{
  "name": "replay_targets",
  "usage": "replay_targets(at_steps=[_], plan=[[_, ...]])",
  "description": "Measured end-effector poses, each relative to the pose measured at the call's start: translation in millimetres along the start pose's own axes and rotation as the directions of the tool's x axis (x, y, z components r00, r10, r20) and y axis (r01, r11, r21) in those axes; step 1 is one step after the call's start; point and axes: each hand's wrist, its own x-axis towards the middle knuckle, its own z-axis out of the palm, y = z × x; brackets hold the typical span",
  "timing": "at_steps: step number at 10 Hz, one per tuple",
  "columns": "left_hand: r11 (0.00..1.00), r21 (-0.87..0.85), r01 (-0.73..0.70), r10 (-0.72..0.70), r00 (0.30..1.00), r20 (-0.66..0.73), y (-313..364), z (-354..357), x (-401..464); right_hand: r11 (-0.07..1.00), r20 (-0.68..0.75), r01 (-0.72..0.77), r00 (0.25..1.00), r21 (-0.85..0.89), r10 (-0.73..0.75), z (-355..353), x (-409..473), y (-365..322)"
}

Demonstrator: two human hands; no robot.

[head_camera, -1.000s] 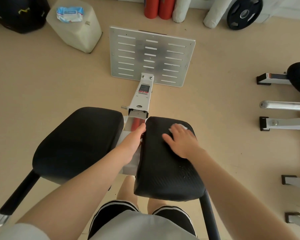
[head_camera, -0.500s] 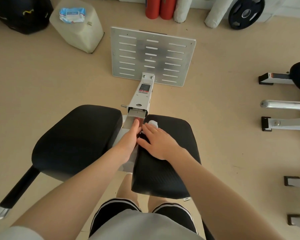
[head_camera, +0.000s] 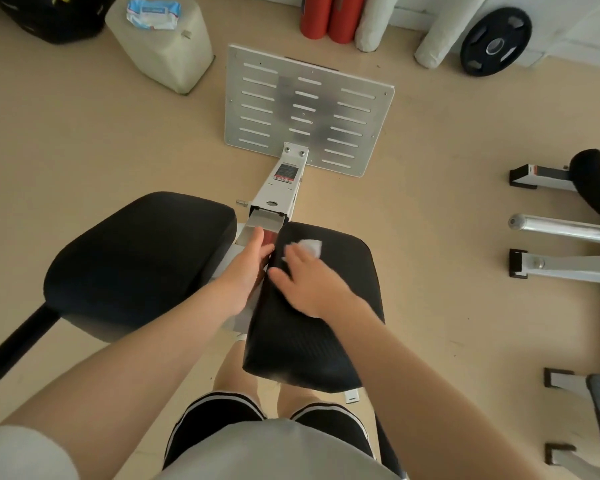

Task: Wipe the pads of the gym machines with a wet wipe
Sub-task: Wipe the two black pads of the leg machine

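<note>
One wet wipe (head_camera: 307, 246), white, crumpled, lies on the right pad (head_camera: 321, 337) near its far edge, pressed under the straight, close-set fingers (head_camera: 297, 255) of the right hand (head_camera: 312, 285). The pad's long axis runs from that edge back toward the person, mostly unswept by my judgement. Left hand (head_camera: 248, 268) rests at the pad's inner edge, fingers extended.

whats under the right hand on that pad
A white wet wipe lies under the right hand, flat on the right pad. Only its far edge shows past the fingers; the rest is covered by the hand.
</note>
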Motion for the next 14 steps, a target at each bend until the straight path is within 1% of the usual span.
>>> replay_targets(at_steps=[1, 2, 3, 4, 5, 6, 7, 8, 9, 10, 11, 12, 13, 14], plan=[[0.997, -0.070, -0.018, 0.015, 0.999, -0.046, -3, -9, -7, 0.981, -0.013, 0.131, 0.991, -0.143, -0.134, 9, 5, -28], [0.982, -0.181, -0.060, 0.059, 0.998, -0.011, -16, -14, -18, 0.975, -0.006, 0.137, 0.990, -0.176, -0.141, 7, 0, -12], [0.994, -0.084, -0.068, 0.065, 0.997, -0.038, -12, 1, -27, 0.997, -0.090, -0.015, 0.996, -0.077, 0.008, -2, -14, 28], [0.988, -0.084, -0.128, 0.127, 0.992, -0.015, -7, 5, -18, 0.985, -0.097, -0.153, 0.985, -0.076, 0.145, -14, -37, 66], [0.986, 0.053, -0.159, 0.159, 0.987, 0.013, -7, 18, -30, 0.974, -0.097, -0.226, 0.970, -0.017, 0.223, -19, -46, 71], [0.989, -0.066, -0.134, 0.130, 0.990, -0.055, -12, 10, -25, 0.975, -0.089, -0.217, 0.971, 0.046, 0.220, -12, -35, 35], [0.984, -0.022, -0.177, 0.177, 0.984, 0.004, -14, 6, -33, 0.998, -0.087, -0.065, 0.994, 0.010, 0.066, 4, -20, -7], [0.986, 0.028, -0.161, 0.159, 0.985, 0.063, -32, -9, -31, 0.997, -0.119, 0.039, 0.992, -0.073, -0.047, 17, -16, -27], [0.987, 0.058, -0.151, 0.146, 0.985, 0.090, -34, -13, -31, 0.987, -0.146, 0.049, 0.987, -0.150, -0.071, 17, -24, -20], [0.986, 0.087, -0.145, 0.136, 0.986, 0.101, -35, -13, -33, 0.989, -0.183, -0.101, 0.980, -0.106, 0.080, 12, -40, 16], [0.977, 0.182, -0.112, 0.102, 0.993, 0.064, -34, -16, -30, 0.954, -0.203, -0.289, 0.942, -0.080, 0.269, 10, -54, 51], [0.978, 0.178, -0.105, 0.092, 0.993, 0.078, -35, -19, -29, 0.913, -0.211, -0.398, 0.903, -0.084, 0.374, 15, -49, 40], [0.980, 0.133, -0.149, 0.130, 0.981, 0.146, -34, -21, -29, 0.946, -0.271, -0.311, 0.922, -0.089, 0.277, 26, -34, -10], [0.987, 0.097, -0.125, 0.109, 0.981, 0.160, -30, -28, -27, 0.977, -0.293, -0.184, 0.945, -0.110, 0.145, 40, -27, -57]])
